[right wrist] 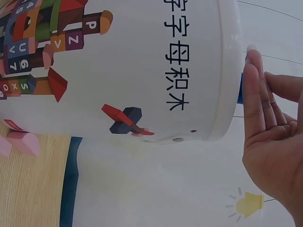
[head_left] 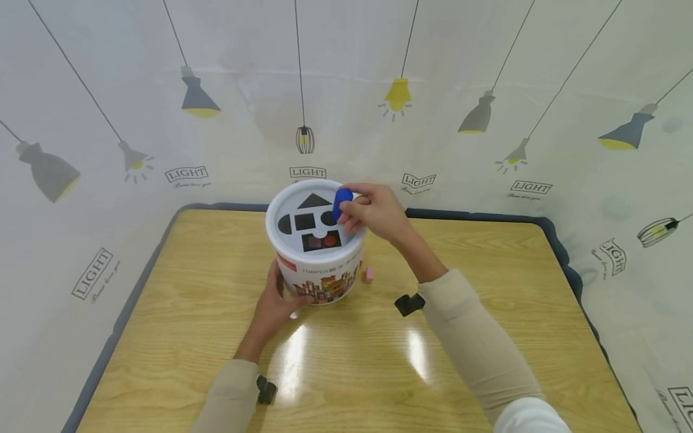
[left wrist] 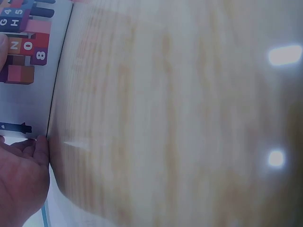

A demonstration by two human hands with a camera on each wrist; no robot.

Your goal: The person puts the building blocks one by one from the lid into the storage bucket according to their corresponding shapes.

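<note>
White bucket (head_left: 319,264) is seated at table (head_left: 162,337) centre, steadied at its 7 o'clock side by the left hand (head_left: 276,304), fingers wrapped against the wall. Blue block (head_left: 341,203) is pinched by the right hand (head_left: 373,210) over the lid (head_left: 287,201), at 3 o'clock of the lid, beside the round cutout. Pink block (head_left: 369,275) is lying just beside the bucket base at 3 o'clock.

We are looking at a small staged recording corner rather than a lived-in room: a backdrop sheet (head_left: 487,72) printed with hanging lamps and the word LIGHT curves round three sides of a wooden table (head_left: 487,337) with a dark padded edge. We also see a child's shape-sorter bucket (head_left: 316,252) on it, which suggests a play setup.
</note>
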